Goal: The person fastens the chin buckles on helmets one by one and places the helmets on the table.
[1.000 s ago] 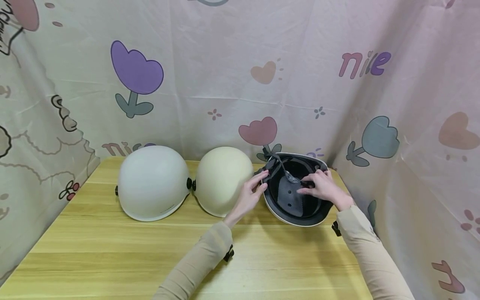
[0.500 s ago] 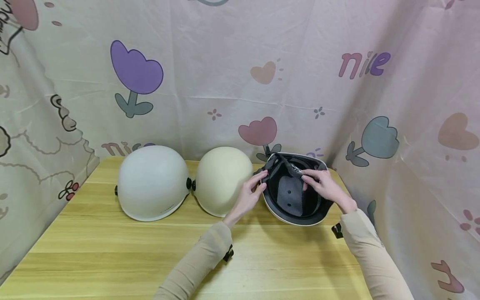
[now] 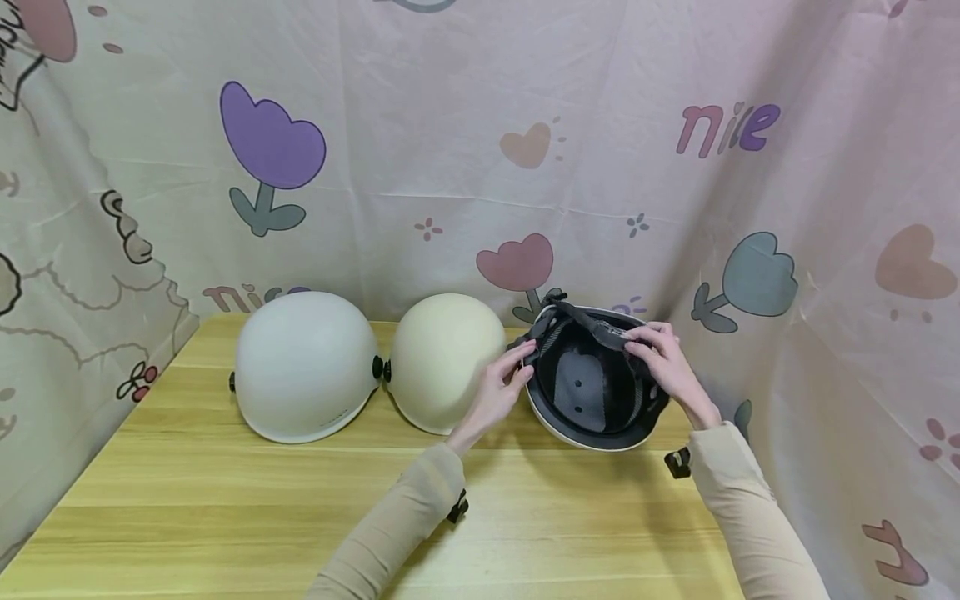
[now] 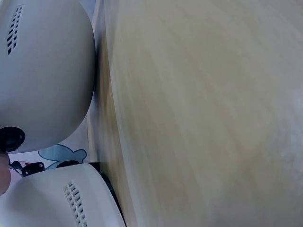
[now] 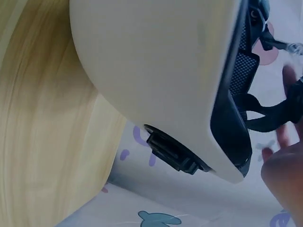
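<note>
A helmet (image 3: 581, 444) lies on its crown at the right of the table in the head view, its black padded inside facing up. My left hand (image 3: 491, 396) holds its left rim with fingers and thumb. My right hand (image 3: 670, 364) pinches the black chin strap (image 3: 581, 319), which stretches across the helmet's opening from the far left rim. In the right wrist view, the strap (image 5: 272, 118) runs from the pale shell into the fingers of my right hand (image 5: 286, 163). Just a sliver of my left hand (image 4: 4, 174) enters the left wrist view.
Left of this helmet, a cream helmet (image 3: 442, 358) and a larger white helmet (image 3: 303, 367) stand dome up, side by side. All rest on a wooden table (image 3: 247, 517). A patterned cloth (image 3: 420, 108) hangs behind and at both sides.
My right hand has moved from inside the helmet to over its right rim, drawing the strap up and to the right. My left hand has stayed in place.
</note>
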`<state>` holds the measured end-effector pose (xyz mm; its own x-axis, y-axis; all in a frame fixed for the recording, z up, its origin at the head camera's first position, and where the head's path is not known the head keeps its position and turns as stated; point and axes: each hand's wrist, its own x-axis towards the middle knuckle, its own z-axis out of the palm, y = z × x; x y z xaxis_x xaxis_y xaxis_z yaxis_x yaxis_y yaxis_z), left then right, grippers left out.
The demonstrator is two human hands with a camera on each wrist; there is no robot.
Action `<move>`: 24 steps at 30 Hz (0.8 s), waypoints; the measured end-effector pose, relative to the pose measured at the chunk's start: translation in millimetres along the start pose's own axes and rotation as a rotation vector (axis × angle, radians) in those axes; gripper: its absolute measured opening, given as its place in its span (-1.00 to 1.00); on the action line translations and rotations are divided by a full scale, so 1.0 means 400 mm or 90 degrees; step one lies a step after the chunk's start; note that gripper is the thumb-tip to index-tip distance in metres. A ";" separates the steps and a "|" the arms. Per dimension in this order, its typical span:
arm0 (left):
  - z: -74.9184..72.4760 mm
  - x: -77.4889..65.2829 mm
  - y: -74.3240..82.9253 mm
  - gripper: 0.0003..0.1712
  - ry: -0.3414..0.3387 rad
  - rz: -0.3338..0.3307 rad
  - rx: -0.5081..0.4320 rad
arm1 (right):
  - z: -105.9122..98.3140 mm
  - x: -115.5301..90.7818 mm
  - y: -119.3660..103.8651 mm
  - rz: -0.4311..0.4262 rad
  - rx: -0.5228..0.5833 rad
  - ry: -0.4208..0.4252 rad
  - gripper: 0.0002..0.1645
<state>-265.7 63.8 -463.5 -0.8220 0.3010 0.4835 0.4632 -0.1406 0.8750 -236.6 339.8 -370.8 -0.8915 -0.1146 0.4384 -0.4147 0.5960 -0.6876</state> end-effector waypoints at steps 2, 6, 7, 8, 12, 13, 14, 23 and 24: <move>0.001 0.000 0.001 -0.55 -0.002 0.001 0.000 | -0.005 -0.004 0.003 -0.007 0.073 -0.004 -0.84; 0.003 0.000 0.001 -0.55 0.002 0.000 -0.005 | -0.012 -0.012 0.010 -0.008 0.219 -0.024 -0.86; 0.003 0.000 0.002 -0.55 0.004 -0.002 -0.006 | -0.013 -0.014 0.011 -0.002 0.241 -0.026 -0.84; 0.003 -0.001 0.002 -0.55 0.005 -0.003 -0.005 | -0.014 -0.016 0.014 0.007 0.256 -0.031 -0.82; 0.003 -0.001 0.005 -0.55 0.006 -0.007 -0.001 | -0.016 -0.025 0.025 0.048 0.257 -0.067 -0.66; 0.003 0.000 0.006 -0.55 0.004 -0.008 0.001 | -0.016 -0.027 0.028 0.053 0.246 -0.077 -0.63; 0.004 0.000 0.007 -0.55 0.002 -0.009 0.003 | -0.016 -0.029 0.031 0.055 0.238 -0.086 -0.60; 0.009 0.000 0.018 -0.54 -0.008 -0.008 0.010 | -0.021 -0.030 0.032 0.069 0.225 -0.134 -0.50; 0.009 0.000 0.018 -0.54 -0.009 -0.007 0.011 | -0.021 -0.031 0.030 0.068 0.210 -0.135 -0.58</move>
<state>-261.3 66.2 -457.3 -0.8226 0.3155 0.4731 0.4595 -0.1213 0.8799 -228.9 354.9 -379.6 -0.9363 -0.2478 0.2490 -0.3232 0.3300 -0.8869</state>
